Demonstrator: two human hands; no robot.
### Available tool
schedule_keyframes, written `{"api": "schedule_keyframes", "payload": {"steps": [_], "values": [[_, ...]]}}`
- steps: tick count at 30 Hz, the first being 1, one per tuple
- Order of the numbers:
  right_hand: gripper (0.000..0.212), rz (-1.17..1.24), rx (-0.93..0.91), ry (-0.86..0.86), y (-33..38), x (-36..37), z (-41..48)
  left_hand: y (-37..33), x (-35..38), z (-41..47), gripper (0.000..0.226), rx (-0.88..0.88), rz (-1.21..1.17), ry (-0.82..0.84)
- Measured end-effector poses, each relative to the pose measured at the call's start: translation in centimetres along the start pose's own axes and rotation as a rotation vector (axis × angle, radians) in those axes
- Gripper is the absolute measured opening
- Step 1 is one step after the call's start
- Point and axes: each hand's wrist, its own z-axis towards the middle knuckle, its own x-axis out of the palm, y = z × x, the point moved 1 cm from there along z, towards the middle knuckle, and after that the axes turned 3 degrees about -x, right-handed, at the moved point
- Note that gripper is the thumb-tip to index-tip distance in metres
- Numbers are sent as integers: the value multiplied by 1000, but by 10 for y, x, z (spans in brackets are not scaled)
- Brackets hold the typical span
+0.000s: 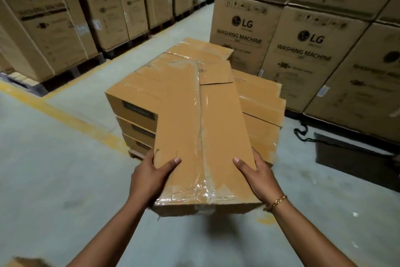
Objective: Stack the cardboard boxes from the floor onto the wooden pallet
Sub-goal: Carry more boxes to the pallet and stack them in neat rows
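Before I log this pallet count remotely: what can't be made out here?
Head view:
Wooden pallet: only a corner shows; stacked boxes and the held box cover it.
Fingers of left hand and right hand: under the held box.
Dark labels on the stack: blurred.
Cardboard, bottom left: cut off by the edge.

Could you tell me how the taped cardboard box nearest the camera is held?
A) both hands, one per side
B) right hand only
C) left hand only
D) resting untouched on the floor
A: the left hand and the right hand each grip one side of the cardboard box, thumbs on its top.
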Motion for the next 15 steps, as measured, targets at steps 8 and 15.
{"api": "schedule_keyframes", "payload": {"steps": [8,15], "values": [[49,1,79,-165,-29,-93,31,-85,82,31,52,134,19,178],[35,9,78,-183,-65,-216,100,-177,206,46,88,204,33,217]]}}
